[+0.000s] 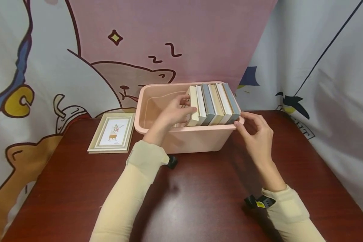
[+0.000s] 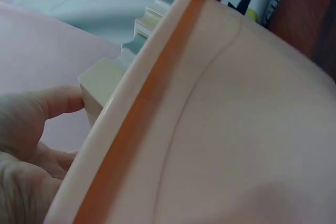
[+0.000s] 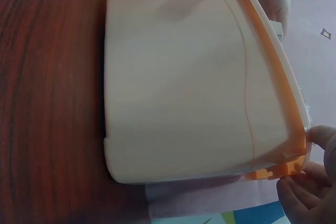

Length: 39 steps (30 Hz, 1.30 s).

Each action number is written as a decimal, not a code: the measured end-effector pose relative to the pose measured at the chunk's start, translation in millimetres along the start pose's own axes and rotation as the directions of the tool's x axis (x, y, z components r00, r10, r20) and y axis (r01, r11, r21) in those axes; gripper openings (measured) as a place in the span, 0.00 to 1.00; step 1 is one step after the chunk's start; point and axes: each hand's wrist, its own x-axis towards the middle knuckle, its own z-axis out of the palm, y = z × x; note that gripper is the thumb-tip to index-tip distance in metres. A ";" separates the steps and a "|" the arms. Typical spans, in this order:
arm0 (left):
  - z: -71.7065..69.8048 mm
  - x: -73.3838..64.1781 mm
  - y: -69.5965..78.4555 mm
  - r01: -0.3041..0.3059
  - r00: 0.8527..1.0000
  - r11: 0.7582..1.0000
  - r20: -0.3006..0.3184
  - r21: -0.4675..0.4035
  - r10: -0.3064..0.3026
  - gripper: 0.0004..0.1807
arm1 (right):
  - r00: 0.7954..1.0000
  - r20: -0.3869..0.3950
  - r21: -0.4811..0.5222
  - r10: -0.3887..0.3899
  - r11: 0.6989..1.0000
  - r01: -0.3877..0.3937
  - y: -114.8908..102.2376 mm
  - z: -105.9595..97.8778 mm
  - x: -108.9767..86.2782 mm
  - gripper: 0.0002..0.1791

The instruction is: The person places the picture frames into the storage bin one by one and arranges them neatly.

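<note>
A row of several picture frames (image 1: 210, 101) in cream, white and grey-blue stands upright in the right part of a pink plastic bin (image 1: 196, 139). My left hand (image 1: 176, 112) reaches over the near rim, its fingers partly hidden inside the bin. Its thumb touches the leftmost cream frame (image 2: 102, 82), whose edge rises above the rim in the left wrist view. At the near right corner, my right hand (image 1: 257, 132) pinches the bin's rim (image 3: 296, 156) between thumb and fingers.
One cream picture frame (image 1: 112, 132) with a plant drawing lies flat left of the bin. Everything stands on a dark red-brown table (image 1: 199, 188). A cartoon-printed cloth (image 1: 211, 37) hangs close behind the bin.
</note>
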 end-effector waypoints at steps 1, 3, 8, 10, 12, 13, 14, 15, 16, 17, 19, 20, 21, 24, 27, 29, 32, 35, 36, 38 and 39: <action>0.9 0.9 1.1 0.012 1.000 1.000 -0.001 -0.021 -0.012 0.36 | 1.000 0.003 -0.008 -0.004 1.000 0.004 -0.6 -1.3 0.3 0.19; 2.2 2.8 2.8 0.031 1.000 0.997 -0.003 -0.065 -0.031 0.36 | 1.000 0.010 -0.015 -0.006 1.000 0.006 -0.8 -3.2 1.1 0.19; 1.7 6.4 2.8 0.045 0.999 0.992 0.007 -0.115 -0.044 0.35 | 1.000 0.016 0.012 0.009 1.000 -0.009 0.3 -5.0 2.0 0.19; 1.5 6.5 2.1 0.048 0.999 0.996 0.008 -0.081 -0.047 0.35 | 1.000 0.011 0.022 0.015 1.000 -0.015 0.3 -5.0 1.9 0.20; 1.3 6.1 1.1 0.049 0.999 0.998 0.004 -0.045 -0.048 0.35 | 1.000 0.015 0.030 0.022 0.999 -0.022 0.1 -4.4 1.8 0.20; 1.1 5.7 0.4 0.046 0.999 0.999 0.001 -0.027 -0.046 0.35 | 1.000 0.017 0.032 0.024 0.999 -0.025 0.3 -4.0 1.8 0.20; 1.0 5.4 -0.3 0.043 0.999 0.999 -0.001 -0.008 -0.043 0.35 | 1.000 0.018 0.035 0.026 0.999 -0.027 0.3 -3.6 1.7 0.20; 0.8 5.0 -0.8 0.036 0.999 0.999 -0.001 0.003 -0.036 0.35 | 0.999 0.020 0.038 0.028 0.999 -0.029 -0.1 -3.5 1.5 0.20; 0.5 4.5 -1.3 0.029 1.000 1.000 -0.001 0.005 -0.029 0.35 | 0.999 0.021 0.040 0.029 0.999 -0.030 -0.2 -3.2 1.5 0.20; -0.1 4.0 -1.9 0.021 1.000 1.000 -0.002 0.008 -0.021 0.35 | 0.999 0.023 0.042 0.030 0.999 -0.031 -0.2 -2.9 1.4 0.20; -1.8 2.9 -3.1 0.000 1.000 1.000 -0.002 0.023 0.000 0.35 | 0.999 0.026 0.047 0.032 0.998 -0.033 -0.4 -2.5 1.2 0.20; -2.7 2.1 -3.4 -0.010 1.000 0.999 -0.002 0.031 0.010 0.35 | 0.999 0.026 0.046 0.032 0.998 -0.033 -0.3 -2.3 1.0 0.20; -3.8 1.5 -3.8 -0.023 1.000 0.999 -0.002 0.041 0.023 0.34 | 0.999 0.025 0.045 0.032 0.998 -0.033 0.0 -2.1 1.0 0.20; -7.3 -0.2 -4.3 -0.065 0.998 0.995 -0.004 0.070 0.065 0.32 | 0.999 0.022 0.039 0.030 0.999 -0.031 1.0 -1.8 0.9 0.20; -11.4 -1.7 -4.0 -0.095 0.995 0.993 -0.010 0.066 0.096 0.28 | 0.999 0.018 0.034 0.030 0.999 -0.031 2.0 -2.1 0.9 0.20; -15.0 -3.4 -3.1 -0.098 0.995 0.994 -0.021 0.057 0.100 0.26 | 0.999 0.019 0.033 0.030 0.999 -0.031 1.9 -2.6 0.7 0.20; -21.6 -7.0 -0.9 -0.092 0.994 0.995 -0.050 0.039 0.094 0.25 | 0.999 0.022 0.035 0.031 0.999 -0.032 2.5 -3.0 0.5 0.20; -30.7 -10.4 1.8 -0.110 0.989 0.993 -0.091 0.052 0.115 0.24 | 0.999 0.020 0.033 0.027 0.999 -0.028 2.9 -3.2 0.5 0.20; -33.9 -11.2 2.7 -0.123 0.986 0.991 -0.104 0.047 0.127 0.24 | 0.999 0.019 0.033 0.027 0.999 -0.027 3.4 -2.9 0.6 0.20; -41.0 -13.0 4.2 -0.159 0.977 0.986 -0.133 0.053 0.165 0.23 | 1.000 0.017 0.035 0.026 0.999 -0.026 3.5 -2.8 0.6 0.20; -44.6 -13.8 4.8 -0.174 0.972 0.983 -0.148 0.054 0.180 0.22 | 1.000 0.018 0.036 0.026 0.999 -0.026 3.1 -2.9 0.6 0.20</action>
